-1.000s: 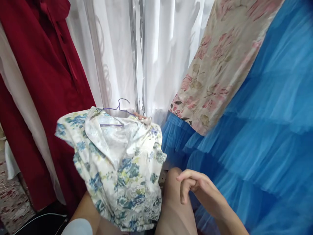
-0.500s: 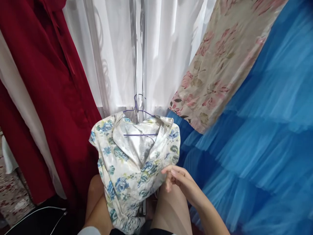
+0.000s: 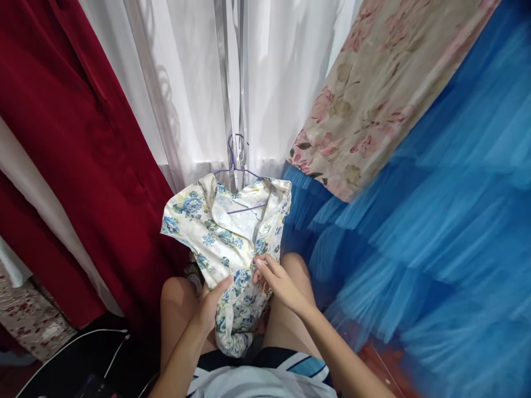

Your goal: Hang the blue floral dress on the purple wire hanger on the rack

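Note:
A white blouse with blue floral print (image 3: 226, 237) hangs on a thin purple hanger (image 3: 233, 160) between my knees, its collar open and its lower part bunched near my lap. My left hand (image 3: 211, 304) grips the blouse's left side, thumb on the front and fingers hidden behind the cloth. At the middle of the front, my right hand (image 3: 274, 279) has its fingers curled at the opening edge, thumb and forefinger close together on the cloth. The hanger's hook shows above the collar, in front of silvery ribbons (image 3: 236, 83).
White sheer cloth (image 3: 274, 72) hangs behind the blouse. On the left hangs a dark red garment (image 3: 91, 149); on the right, a beige floral cloth (image 3: 365, 105) and a blue ruffled tulle dress (image 3: 423, 232). A white cable (image 3: 83, 336) lies over something black at lower left.
My left hand has come into sight, holding the blouse's side. My right hand moved left and up to the front opening. The blouse now sits turned and higher in view.

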`<state>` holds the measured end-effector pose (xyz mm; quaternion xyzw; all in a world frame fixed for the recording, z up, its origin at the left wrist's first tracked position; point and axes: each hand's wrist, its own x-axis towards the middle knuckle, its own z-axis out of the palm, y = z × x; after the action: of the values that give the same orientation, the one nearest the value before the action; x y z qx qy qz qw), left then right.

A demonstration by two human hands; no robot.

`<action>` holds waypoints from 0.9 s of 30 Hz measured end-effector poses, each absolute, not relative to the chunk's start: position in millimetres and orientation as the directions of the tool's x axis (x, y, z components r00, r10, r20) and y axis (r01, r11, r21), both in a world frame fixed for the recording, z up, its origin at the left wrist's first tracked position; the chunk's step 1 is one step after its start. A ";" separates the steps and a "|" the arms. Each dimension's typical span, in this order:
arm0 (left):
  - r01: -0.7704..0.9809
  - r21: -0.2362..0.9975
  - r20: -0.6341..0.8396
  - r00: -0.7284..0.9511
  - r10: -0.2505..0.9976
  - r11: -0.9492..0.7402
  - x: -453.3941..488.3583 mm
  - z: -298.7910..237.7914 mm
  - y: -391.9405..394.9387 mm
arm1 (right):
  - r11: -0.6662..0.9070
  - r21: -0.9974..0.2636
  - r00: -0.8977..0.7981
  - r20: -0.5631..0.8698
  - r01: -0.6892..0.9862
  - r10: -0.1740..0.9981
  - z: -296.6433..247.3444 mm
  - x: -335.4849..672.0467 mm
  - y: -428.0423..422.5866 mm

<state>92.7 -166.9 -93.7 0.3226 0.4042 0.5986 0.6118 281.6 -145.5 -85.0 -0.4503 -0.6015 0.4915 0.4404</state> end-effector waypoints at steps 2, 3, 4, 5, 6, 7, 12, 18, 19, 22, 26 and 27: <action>-0.475 0.874 -0.124 -0.012 0.992 0.104 96.1 -100.1 -167.9 | 0.192 -0.962 -0.111 0.173 0.194 0.979 -85.8 273.8 -137.9; -0.478 0.870 -0.137 0.004 0.991 0.122 97.2 -102.8 -169.2 | 0.219 -0.949 -0.092 0.203 0.226 0.975 -86.8 271.1 -133.7; -0.492 0.858 -0.160 0.016 0.987 0.148 97.4 -105.1 -171.2 | 0.234 -0.942 -0.096 0.217 0.242 0.972 -88.3 269.0 -129.6; -0.512 0.841 -0.191 0.027 0.981 0.177 96.5 -106.9 -173.6 | 0.240 -0.940 -0.114 0.219 0.243 0.969 -90.2 267.1 -125.8; -0.534 0.821 -0.220 0.031 0.975 0.202 94.9 -108.2 -176.2 | 0.243 -0.942 -0.132 0.217 0.231 0.967 -92.4 265.1 -122.4; -0.550 0.806 -0.243 0.030 0.969 0.219 92.7 -109.0 -178.7 | 0.245 -0.947 -0.140 0.219 0.210 0.966 -94.8 262.8 -119.6; -0.521 0.826 -0.229 0.038 0.973 0.215 84.8 -109.1 -182.7 | 0.292 -0.950 -0.059 0.287 0.107 0.956 -101.5 250.0 -114.4; -0.359 0.932 -0.066 -0.051 0.997 0.043 72.7 -117.2 -167.1 | 0.204 -0.976 -0.100 0.196 0.080 0.975 -97.4 251.6 -121.3; -0.271 0.959 0.029 -0.177 0.984 -0.077 68.0 -119.3 -163.1 | 0.190 -0.980 -0.097 0.183 0.062 0.978 -97.6 253.4 -123.6; 0.140 0.894 0.437 -0.480 0.760 -0.426 54.8 -127.9 -153.5 | 0.135 -0.990 -0.125 0.129 0.037 0.984 -99.3 252.9 -132.1; 0.459 0.688 0.688 -0.166 0.707 -0.562 56.0 -145.8 -152.3 | 0.118 -0.991 -0.200 0.104 0.062 0.974 -98.7 227.3 -145.2; 0.441 0.692 0.658 -0.060 0.751 -0.571 59.6 -150.2 -153.5 | 0.130 -0.989 -0.227 0.111 0.070 0.967 -97.8 218.3 -148.4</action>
<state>59.6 -153.5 -150.2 0.6723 0.4432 0.5775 0.1341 218.3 -148.4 -97.8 -0.4302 -0.6030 0.5000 0.4486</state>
